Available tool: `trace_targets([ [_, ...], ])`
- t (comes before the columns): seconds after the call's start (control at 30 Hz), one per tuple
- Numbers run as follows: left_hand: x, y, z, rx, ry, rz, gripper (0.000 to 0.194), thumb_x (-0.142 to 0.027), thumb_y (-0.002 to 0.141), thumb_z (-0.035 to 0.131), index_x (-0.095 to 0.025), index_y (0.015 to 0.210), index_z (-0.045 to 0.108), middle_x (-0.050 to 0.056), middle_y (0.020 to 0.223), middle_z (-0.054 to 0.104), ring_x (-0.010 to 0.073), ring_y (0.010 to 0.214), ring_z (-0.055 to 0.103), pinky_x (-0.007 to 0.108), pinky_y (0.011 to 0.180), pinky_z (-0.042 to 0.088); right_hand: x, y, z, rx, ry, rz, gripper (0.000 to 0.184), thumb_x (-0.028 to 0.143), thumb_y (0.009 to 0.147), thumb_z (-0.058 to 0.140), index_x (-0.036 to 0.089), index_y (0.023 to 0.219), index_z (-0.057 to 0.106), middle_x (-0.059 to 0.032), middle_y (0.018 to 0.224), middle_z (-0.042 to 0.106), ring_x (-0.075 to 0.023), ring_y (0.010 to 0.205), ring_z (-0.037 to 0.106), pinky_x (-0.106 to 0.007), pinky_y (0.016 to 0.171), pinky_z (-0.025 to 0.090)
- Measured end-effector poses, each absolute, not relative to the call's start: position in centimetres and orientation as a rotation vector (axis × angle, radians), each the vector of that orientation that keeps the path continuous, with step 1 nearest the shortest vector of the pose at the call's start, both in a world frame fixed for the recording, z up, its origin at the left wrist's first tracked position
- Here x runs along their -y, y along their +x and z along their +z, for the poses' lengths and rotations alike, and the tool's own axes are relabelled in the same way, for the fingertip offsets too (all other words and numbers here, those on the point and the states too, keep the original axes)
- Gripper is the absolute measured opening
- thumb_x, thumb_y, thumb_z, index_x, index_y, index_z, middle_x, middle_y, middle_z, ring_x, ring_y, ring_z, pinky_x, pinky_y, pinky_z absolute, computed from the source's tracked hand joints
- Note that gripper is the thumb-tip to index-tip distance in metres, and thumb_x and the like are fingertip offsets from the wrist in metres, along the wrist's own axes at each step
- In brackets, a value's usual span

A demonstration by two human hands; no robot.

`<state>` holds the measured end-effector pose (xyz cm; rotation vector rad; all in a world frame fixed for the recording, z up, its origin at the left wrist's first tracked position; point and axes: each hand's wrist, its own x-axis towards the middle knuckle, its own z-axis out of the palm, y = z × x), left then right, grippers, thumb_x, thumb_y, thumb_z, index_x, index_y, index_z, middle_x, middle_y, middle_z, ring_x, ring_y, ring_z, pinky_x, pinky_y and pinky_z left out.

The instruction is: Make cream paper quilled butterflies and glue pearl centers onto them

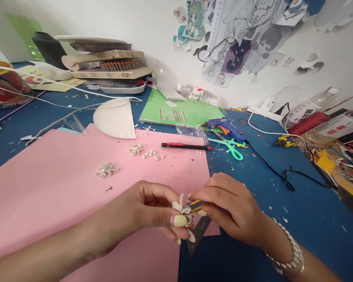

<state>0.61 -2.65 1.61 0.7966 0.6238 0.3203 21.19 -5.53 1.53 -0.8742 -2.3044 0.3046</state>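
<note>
My left hand [147, 213] pinches a small cream looped paper ornament [181, 207] between thumb and fingers, low in the middle of the view. Touching it from the right, my right hand [232, 207] grips a thin yellow-and-black tool [198, 204] whose tip meets the ornament. Both hands hover over the front edge of a large pink sheet [61, 196]. Two similar cream ornaments [107, 170] [135, 149] and several small pearl beads [153, 155] lie on the sheet further back.
A red-and-black pencil [186, 146], green scissors [231, 147] and a blue glue gun [225, 126] with black cord lie beyond the hands. A white paper fan shape [114, 119], green sheet [179, 111], stacked boards [108, 58] and right-side clutter [335, 149] ring the blue table [297, 219].
</note>
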Motion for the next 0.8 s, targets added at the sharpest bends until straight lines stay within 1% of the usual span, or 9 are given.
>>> trace_targets([
  [0.2, 2.64, 0.7, 1.71, -0.62, 0.832, 0.254, 0.01, -0.014, 0.075, 0.066, -0.018, 0.069, 0.073, -0.003, 0.067, 0.074, 0.0088, 0.061, 0.067, 0.016, 0.063, 0.052, 5.55, 20.96, 1.43, 2.316, -0.829, 0.278, 0.025, 0.024, 0.093, 0.041, 0.013, 0.082, 0.061, -0.0035, 0.066, 0.06, -0.0118, 0.06, 0.047, -0.026, 0.056, 0.037],
  [0.37, 2.6, 0.85, 1.76, -0.614, 0.843, 0.229, 0.01, -0.016, 0.075, 0.067, -0.019, 0.069, 0.074, -0.004, 0.065, 0.074, 0.0077, 0.06, 0.066, 0.014, 0.062, 0.051, 5.57, 20.94, 1.14, 2.311, -0.823, 0.286, 0.019, 0.02, 0.09, 0.046, 0.012, 0.084, 0.062, -0.0041, 0.069, 0.063, -0.0114, 0.06, 0.05, -0.025, 0.056, 0.039],
  [0.6, 2.67, 0.78, 1.7, -0.591, 0.797, 0.238, 0.011, -0.014, 0.075, 0.068, -0.018, 0.067, 0.074, -0.003, 0.063, 0.073, 0.0082, 0.059, 0.067, 0.015, 0.061, 0.052, 6.08, 20.69, 1.25, 2.291, -0.834, 0.266, 0.02, 0.019, 0.091, 0.044, 0.012, 0.084, 0.062, -0.0037, 0.068, 0.064, -0.0108, 0.059, 0.052, -0.025, 0.055, 0.041],
  [0.73, 2.74, 0.78, 1.72, -0.576, 0.784, 0.232, 0.012, -0.013, 0.075, 0.068, -0.018, 0.066, 0.074, -0.003, 0.062, 0.073, 0.0077, 0.058, 0.066, 0.014, 0.06, 0.051, 6.39, 20.54, 1.28, 2.269, -0.843, 0.229, 0.017, 0.016, 0.088, 0.047, 0.012, 0.083, 0.062, -0.004, 0.068, 0.064, -0.0111, 0.059, 0.052, -0.025, 0.055, 0.041],
  [0.8, 2.73, 0.8, 1.84, -0.582, 0.786, 0.236, 0.012, -0.013, 0.075, 0.068, -0.018, 0.065, 0.074, -0.004, 0.063, 0.073, 0.0078, 0.058, 0.066, 0.014, 0.06, 0.051, 6.4, 20.45, 1.25, 2.253, -0.868, 0.254, 0.018, 0.017, 0.089, 0.047, 0.012, 0.082, 0.062, -0.0036, 0.066, 0.063, -0.0109, 0.058, 0.052, -0.025, 0.055, 0.041],
])
